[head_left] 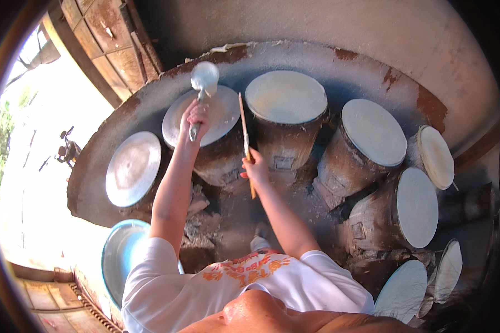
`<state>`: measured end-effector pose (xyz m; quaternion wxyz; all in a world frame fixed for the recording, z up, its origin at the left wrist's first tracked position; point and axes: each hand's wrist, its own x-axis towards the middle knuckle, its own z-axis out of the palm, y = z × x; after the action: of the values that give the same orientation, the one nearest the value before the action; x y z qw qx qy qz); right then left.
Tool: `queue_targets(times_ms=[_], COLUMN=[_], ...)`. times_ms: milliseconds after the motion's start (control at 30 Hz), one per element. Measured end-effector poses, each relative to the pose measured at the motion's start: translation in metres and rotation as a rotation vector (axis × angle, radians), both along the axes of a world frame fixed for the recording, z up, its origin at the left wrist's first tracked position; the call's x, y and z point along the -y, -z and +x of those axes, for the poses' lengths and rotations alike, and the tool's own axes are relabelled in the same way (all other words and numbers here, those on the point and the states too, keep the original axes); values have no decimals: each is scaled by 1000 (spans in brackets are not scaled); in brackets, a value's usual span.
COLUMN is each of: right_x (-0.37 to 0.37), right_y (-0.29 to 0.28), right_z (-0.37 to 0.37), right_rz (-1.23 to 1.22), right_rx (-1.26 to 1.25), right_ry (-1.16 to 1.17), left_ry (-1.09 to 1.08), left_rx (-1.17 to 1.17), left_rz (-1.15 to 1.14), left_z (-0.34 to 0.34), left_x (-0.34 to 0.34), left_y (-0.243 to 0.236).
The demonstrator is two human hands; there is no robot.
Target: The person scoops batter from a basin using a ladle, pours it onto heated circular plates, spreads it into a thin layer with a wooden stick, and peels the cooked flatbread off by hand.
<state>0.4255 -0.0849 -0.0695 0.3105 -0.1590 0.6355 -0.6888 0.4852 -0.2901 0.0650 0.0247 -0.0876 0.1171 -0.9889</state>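
Observation:
My left hand (196, 116) is wrapped round the handle of a metal ladle (205, 76), whose round bowl looks wet with something white. The ladle is over the far edge of a round, flat griddle (226, 114) with a greyish, partly smeared top; whether they touch I cannot tell. In my right hand (256, 166) is a long thin stick (243, 119), pale and narrow toward its far tip, with a yellowish lower end. It points up and away between that griddle and the middle griddle (286, 95), which has an even whitish top.
Several more drum-shaped stoves with white round tops curve to the right, including one nearby (374, 132). A grey griddle (133, 169) stands at the left. Close to my left side is a light-blue basin (116, 261). A curved, stained wall (372, 58) rises behind the stoves.

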Motion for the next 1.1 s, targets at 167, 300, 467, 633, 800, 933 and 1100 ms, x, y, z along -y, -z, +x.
queue_targets(times_ms=[167, 300, 467, 633, 800, 933, 1100], right_x=[72, 102, 122, 160, 140, 162, 138], right_y=[52, 56, 29, -15, 5, -1, 7], right_z=[-33, -29, -36, -73, -46, -72, -56], right_rz=[-42, 110, 285, 451, 482, 467, 378], right_rx=[-208, -551, -805, -1039, -1025, -1096, -1028], right_ry=[208, 318, 218, 143, -21, 43, 65], left_ry=[-12, 27, -85, -240, -302, -355, -495], left_rx=[121, 405, 562, 751, 975, 1099, 1254], left_rz=[-373, -171, -623, -1196, -1465, -1899, -2798], left_z=[-67, -56, -69, -82, -52, -39, -12], left_x=[58, 77, 114, 155, 167, 175, 188], left_y=[93, 122, 101, 92, 120, 110, 116])
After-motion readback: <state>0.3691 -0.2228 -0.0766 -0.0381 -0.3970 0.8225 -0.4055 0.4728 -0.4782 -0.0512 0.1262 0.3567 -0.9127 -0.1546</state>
